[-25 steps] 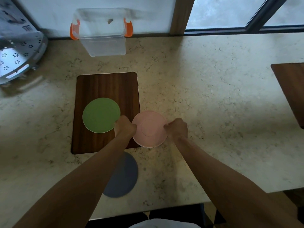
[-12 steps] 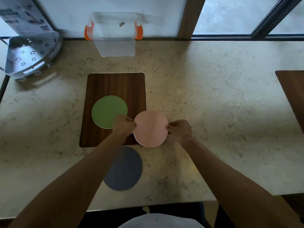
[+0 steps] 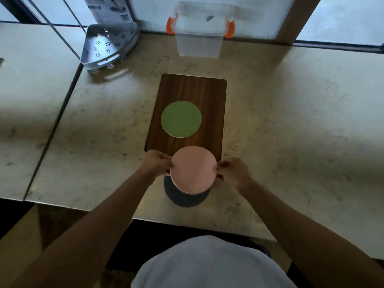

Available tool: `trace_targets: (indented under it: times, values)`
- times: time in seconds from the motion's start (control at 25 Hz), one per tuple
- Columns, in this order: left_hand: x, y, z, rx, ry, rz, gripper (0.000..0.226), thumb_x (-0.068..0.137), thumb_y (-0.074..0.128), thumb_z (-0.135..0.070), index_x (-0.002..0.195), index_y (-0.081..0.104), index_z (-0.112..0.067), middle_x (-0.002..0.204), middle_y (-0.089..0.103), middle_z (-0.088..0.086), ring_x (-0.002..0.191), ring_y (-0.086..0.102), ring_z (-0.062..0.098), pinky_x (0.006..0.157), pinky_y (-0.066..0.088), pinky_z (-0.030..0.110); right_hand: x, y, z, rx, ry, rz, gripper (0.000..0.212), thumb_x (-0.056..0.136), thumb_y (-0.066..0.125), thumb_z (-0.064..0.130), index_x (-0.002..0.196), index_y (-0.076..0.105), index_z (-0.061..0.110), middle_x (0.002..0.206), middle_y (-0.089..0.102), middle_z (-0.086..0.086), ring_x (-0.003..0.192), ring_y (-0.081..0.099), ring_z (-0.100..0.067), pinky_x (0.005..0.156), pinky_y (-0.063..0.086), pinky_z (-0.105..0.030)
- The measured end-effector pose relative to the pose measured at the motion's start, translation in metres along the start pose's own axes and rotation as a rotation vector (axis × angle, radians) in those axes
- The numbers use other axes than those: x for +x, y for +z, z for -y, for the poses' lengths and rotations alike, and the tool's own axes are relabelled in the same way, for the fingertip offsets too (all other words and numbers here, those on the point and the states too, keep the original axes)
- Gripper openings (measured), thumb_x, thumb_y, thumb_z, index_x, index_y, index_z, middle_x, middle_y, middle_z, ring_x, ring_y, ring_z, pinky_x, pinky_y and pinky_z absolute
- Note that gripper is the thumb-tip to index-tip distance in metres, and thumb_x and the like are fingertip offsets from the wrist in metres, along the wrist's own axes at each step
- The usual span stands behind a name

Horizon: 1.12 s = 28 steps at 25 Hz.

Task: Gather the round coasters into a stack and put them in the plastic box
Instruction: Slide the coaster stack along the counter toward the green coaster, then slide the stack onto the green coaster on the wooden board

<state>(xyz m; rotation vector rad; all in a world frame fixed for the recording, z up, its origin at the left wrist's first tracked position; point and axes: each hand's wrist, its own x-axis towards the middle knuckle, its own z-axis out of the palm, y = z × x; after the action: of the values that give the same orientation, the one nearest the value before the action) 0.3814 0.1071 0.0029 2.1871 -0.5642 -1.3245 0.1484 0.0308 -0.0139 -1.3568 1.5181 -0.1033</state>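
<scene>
Both my hands hold a pink round coaster (image 3: pixel 193 170), which looks like a thin stack, by its edges: my left hand (image 3: pixel 156 164) pinches the left rim and my right hand (image 3: pixel 231 171) the right rim. It hovers partly over a dark grey coaster (image 3: pixel 187 199) lying near the counter's front edge. A green coaster (image 3: pixel 181 119) lies flat on a dark wooden board (image 3: pixel 187 90). The clear plastic box (image 3: pixel 199 36) with orange clips stands open at the back of the counter, against the wall.
A grey perforated corner rack (image 3: pixel 108 46) sits at the back left. The beige marble counter (image 3: pixel 291 121) has a seam (image 3: pixel 52 129) on the left. Windows run along the back wall.
The pink coaster, held in both hands, has moved toward me off the board's lower right corner and now overlaps the grey coaster. The camera view has shifted.
</scene>
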Motion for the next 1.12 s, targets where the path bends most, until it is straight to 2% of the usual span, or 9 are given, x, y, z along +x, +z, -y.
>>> trace_targets:
  times: [0.08,0.16,0.28,0.36,0.44,0.52,0.68,0.8,1.12]
  values:
    - [-0.007,-0.008,0.020,-0.015,-0.015,-0.024,0.011,0.081,0.067,0.010,0.074,0.069,0.001,0.083,0.069,0.015,0.076,0.070,0.027,0.055,0.059,0.032,-0.005,0.012,-0.002,-0.063,-0.032,0.034,0.015,0.088,0.072,0.022,0.101,0.077,0.016,0.083,0.075,-0.002,0.071,0.071,-0.017,0.078,0.061,-0.038]
    - [-0.010,-0.011,0.035,-0.033,-0.043,-0.067,0.009,0.079,0.069,0.010,0.074,0.070,0.002,0.083,0.070,0.020,0.073,0.072,0.029,0.059,0.062,0.036,-0.009,0.020,-0.002,-0.168,-0.060,0.054,0.016,0.088,0.072,0.024,0.099,0.076,0.013,0.080,0.075,-0.004,0.068,0.068,-0.016,0.075,0.058,-0.034]
    - [-0.008,-0.008,0.053,-0.041,-0.068,-0.116,0.007,0.077,0.070,0.011,0.080,0.073,0.005,0.084,0.073,0.024,0.070,0.074,0.032,0.067,0.063,0.044,-0.013,0.031,-0.004,-0.257,-0.063,0.015,0.016,0.086,0.073,0.023,0.098,0.076,0.012,0.088,0.075,-0.003,0.072,0.062,-0.013,0.072,0.042,-0.023]
    - [-0.007,-0.006,0.058,-0.021,-0.065,-0.141,0.008,0.076,0.072,0.008,0.080,0.074,0.002,0.082,0.074,0.022,0.067,0.075,0.031,0.069,0.063,0.046,-0.014,0.033,-0.004,-0.266,-0.065,-0.012,0.012,0.085,0.073,0.022,0.092,0.077,0.012,0.085,0.074,-0.001,0.073,0.062,-0.012,0.070,0.038,-0.020]
    - [-0.005,-0.006,0.061,0.008,-0.039,-0.144,0.008,0.076,0.074,0.004,0.077,0.075,-0.004,0.078,0.075,0.017,0.064,0.075,0.027,0.071,0.063,0.044,-0.017,0.033,-0.003,-0.267,-0.071,-0.013,0.006,0.083,0.072,0.019,0.080,0.077,0.015,0.073,0.071,0.002,0.073,0.066,-0.013,0.061,0.038,-0.019]
    - [-0.002,-0.005,0.065,0.021,-0.018,-0.137,0.009,0.075,0.075,0.000,0.075,0.076,-0.009,0.075,0.075,0.012,0.062,0.075,0.024,0.071,0.063,0.043,-0.019,0.034,-0.005,-0.281,-0.076,-0.017,0.013,0.083,0.070,0.017,0.070,0.074,0.017,0.067,0.070,0.001,0.069,0.067,-0.014,0.055,0.037,-0.014]
    - [-0.001,-0.006,0.068,0.036,-0.004,-0.123,0.014,0.075,0.075,-0.001,0.073,0.077,-0.014,0.073,0.076,0.009,0.060,0.075,0.021,0.070,0.064,0.043,-0.020,0.035,-0.004,-0.288,-0.049,-0.034,0.017,0.080,0.070,0.015,0.063,0.071,0.014,0.067,0.072,-0.004,0.065,0.066,-0.015,0.055,0.041,-0.020]
    - [0.000,-0.006,0.069,0.058,-0.005,-0.115,0.020,0.076,0.075,-0.001,0.069,0.075,-0.019,0.073,0.076,0.007,0.059,0.074,0.019,0.069,0.064,0.042,-0.020,0.034,-0.005,-0.291,-0.039,-0.023,0.016,0.079,0.069,0.014,0.063,0.071,0.015,0.065,0.070,-0.001,0.065,0.065,-0.014,0.053,0.039,-0.015]
    - [0.002,-0.006,0.065,0.055,-0.030,-0.104,0.020,0.076,0.071,0.002,0.069,0.075,-0.016,0.075,0.076,0.009,0.061,0.075,0.021,0.067,0.064,0.042,-0.018,0.037,-0.007,-0.249,-0.009,-0.029,0.015,0.078,0.065,0.012,0.065,0.073,0.010,0.064,0.073,-0.008,0.066,0.070,-0.019,0.056,0.044,-0.021]
